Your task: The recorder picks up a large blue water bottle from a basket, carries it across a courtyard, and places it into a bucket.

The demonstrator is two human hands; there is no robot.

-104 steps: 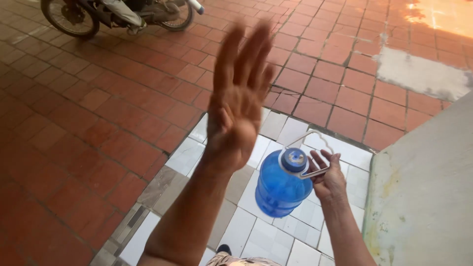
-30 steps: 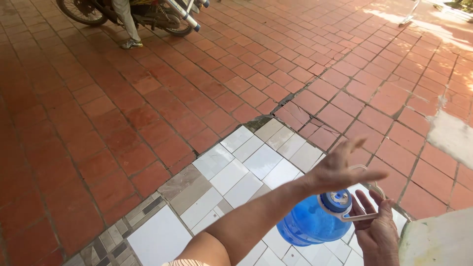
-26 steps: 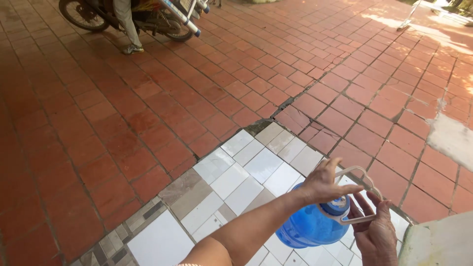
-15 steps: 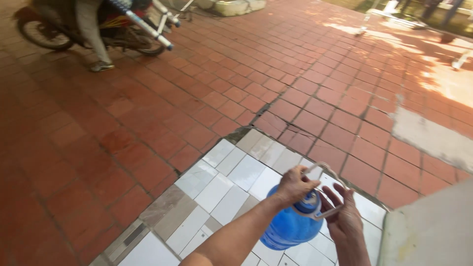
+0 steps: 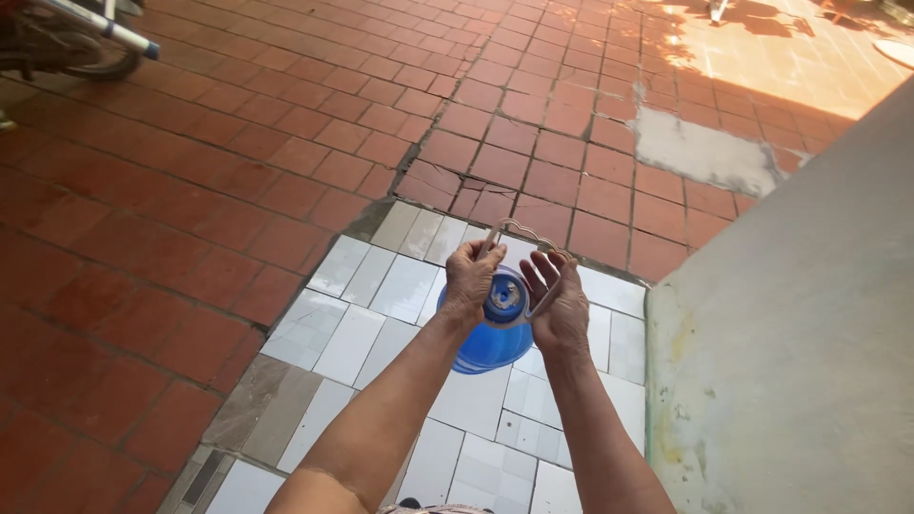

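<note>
One blue jug (image 5: 487,333) hangs below two hands over a patch of white tiles (image 5: 381,305). It is seen from above, its neck and cap (image 5: 505,297) pointing up at the camera between the two hands. One pale carry handle (image 5: 519,231) clips round the neck and loops up past the fingers.

The left hand (image 5: 471,281) is curled closed at the left side of the neck, its fingers pinching the near end of the handle. The right hand (image 5: 557,305) is half open, palm turned toward the jug, fingers spread and raised; the handle's bar runs across its palm and fingers. Whether those fingers truly grip the bar cannot be told. Both forearms run in from the bottom edge and meet at the jug.

The jug sits above the tiled patch, nearer its far edge than its near one. Whether it rests on the tiles or is held clear of them cannot be told.

Red brick paving (image 5: 190,190) surrounds the patch on the left and far sides. One grey cement patch (image 5: 700,152) breaks the bricks further off. One pale concrete wall (image 5: 809,333) fills the right side. One motorbike (image 5: 67,38), only partly in view, stands at the top left corner.
</note>
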